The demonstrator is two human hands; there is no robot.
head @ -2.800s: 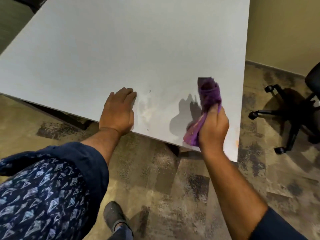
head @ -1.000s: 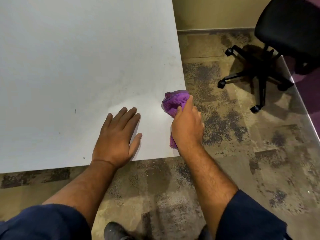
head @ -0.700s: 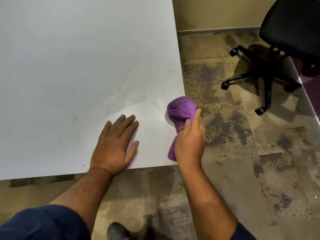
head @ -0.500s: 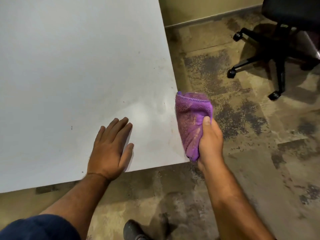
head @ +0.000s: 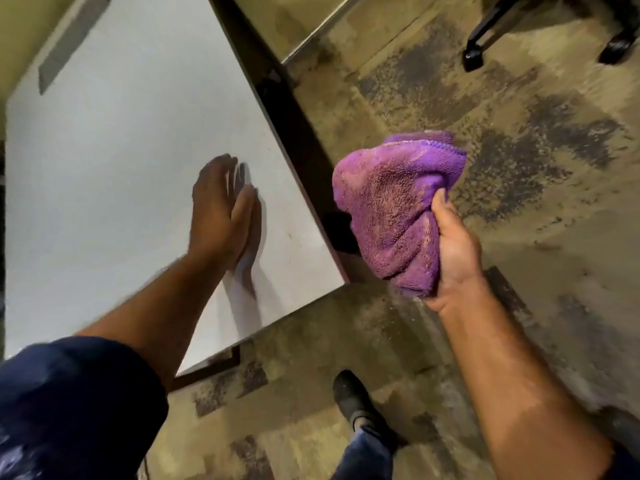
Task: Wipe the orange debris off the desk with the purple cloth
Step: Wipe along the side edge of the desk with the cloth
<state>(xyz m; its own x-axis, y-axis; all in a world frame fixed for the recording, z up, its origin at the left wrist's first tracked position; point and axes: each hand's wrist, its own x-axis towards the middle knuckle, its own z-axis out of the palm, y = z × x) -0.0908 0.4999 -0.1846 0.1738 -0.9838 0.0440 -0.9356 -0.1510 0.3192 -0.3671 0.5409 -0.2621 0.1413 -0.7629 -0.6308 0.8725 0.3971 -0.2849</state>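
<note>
My right hand [head: 453, 258] grips the bunched purple cloth [head: 391, 206], holding it in the air over the floor, just off the desk's right edge. Orange-brown dust clings to the cloth's nap. My left hand [head: 221, 209] hovers just above the white desk [head: 114, 161] near its right front corner, fingers together and blurred, casting a shadow on the top. I see no orange debris on the visible desk surface.
A dark desk frame [head: 294, 133] runs under the right edge. Black office chair legs with castors [head: 474, 57] stand on the mottled floor at the upper right. My dark shoe [head: 349, 400] is on the floor below the desk corner.
My right hand has carried the cloth off the desk edge and up over the floor. My left hand has lifted slightly from the desk. The view has tilted and swung to the right.
</note>
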